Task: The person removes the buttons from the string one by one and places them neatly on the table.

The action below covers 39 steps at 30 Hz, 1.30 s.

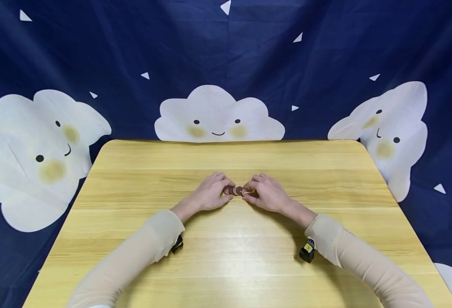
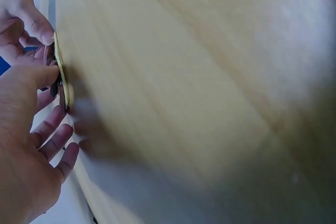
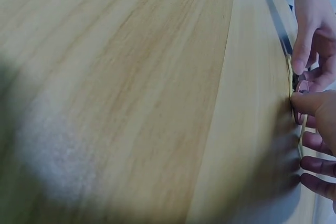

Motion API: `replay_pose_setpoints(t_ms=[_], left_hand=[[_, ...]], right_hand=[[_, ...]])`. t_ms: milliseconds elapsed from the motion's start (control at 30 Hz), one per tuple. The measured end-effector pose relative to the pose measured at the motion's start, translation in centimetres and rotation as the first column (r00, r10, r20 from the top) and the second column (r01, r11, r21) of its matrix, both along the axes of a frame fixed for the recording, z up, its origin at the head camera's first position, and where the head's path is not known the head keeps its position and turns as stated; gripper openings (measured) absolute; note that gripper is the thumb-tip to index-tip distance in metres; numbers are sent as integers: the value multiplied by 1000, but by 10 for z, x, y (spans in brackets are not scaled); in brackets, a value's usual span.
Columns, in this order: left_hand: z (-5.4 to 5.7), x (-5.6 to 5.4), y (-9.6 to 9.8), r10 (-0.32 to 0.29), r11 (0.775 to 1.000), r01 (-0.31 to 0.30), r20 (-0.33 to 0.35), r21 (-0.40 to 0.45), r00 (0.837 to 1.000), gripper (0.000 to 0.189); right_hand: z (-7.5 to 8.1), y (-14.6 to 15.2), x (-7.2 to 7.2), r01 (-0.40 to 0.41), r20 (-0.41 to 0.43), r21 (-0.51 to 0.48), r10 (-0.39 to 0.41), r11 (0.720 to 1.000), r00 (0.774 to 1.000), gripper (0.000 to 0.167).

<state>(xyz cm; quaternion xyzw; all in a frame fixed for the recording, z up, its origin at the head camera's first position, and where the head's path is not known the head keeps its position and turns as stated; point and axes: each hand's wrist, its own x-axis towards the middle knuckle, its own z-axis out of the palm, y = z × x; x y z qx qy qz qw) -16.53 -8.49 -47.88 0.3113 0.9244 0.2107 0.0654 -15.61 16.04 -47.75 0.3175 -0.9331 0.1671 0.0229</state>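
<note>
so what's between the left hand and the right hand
In the head view, a row of small brown discs spans from left hand to right hand.

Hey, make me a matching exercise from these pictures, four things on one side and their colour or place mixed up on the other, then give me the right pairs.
Things:
1. curtain
2. small discs
3. table
4. sleeves

Colour or place:
A. brown, between the left hand and the right hand
B. beige, over the forearms
C. yellowish, with wood grain
D. dark blue, in the background

Right pairs: 1-D, 2-A, 3-C, 4-B
</note>
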Motion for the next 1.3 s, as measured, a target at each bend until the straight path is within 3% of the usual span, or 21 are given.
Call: replay_pose_setpoints(t_ms=[700,1300], left_hand=[[-11,-2,14,4,994,-3,-5,106,1000,35],[-16,-5,18,26,994,-23,-31,110,999,31]], right_hand=[[-4,0,1,21,27,-5,-20,1000,999,21],[-5,5,-2,9,2,-30,-9,999,1000,20]])
